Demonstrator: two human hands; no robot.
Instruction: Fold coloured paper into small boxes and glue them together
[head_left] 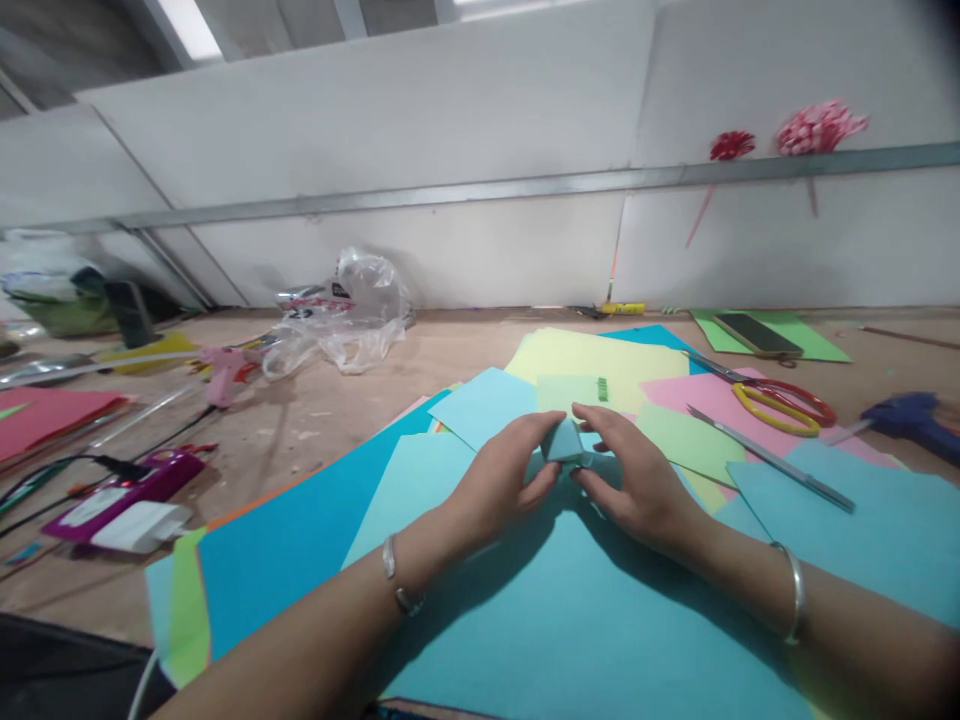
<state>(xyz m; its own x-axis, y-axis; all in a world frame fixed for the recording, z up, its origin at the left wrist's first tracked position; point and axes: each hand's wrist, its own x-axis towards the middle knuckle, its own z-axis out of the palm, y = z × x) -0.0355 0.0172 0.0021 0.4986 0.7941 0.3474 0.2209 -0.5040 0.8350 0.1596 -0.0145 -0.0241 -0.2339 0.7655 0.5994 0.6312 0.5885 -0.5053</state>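
Note:
A small folded piece of light blue paper (564, 442) is held up between my two hands, above the large light blue sheet (577, 620). My left hand (504, 472) pinches its left side with thumb and index finger. From the right, my right hand (637, 478) has its bent fingers and thumb at the paper's other edge. Part of the folded piece is hidden behind the fingers. Just beyond it, a small green strip (602, 389) lies on a pale green sheet (559, 388).
Right of my hands lie red-and-yellow scissors (784, 402), silver tweezers (780, 460) and a blue glue gun (911, 420). A phone (757, 335) rests farther back. On the left are a pink glue gun (225, 375), a purple power strip (124, 500) and a plastic bag (352, 310).

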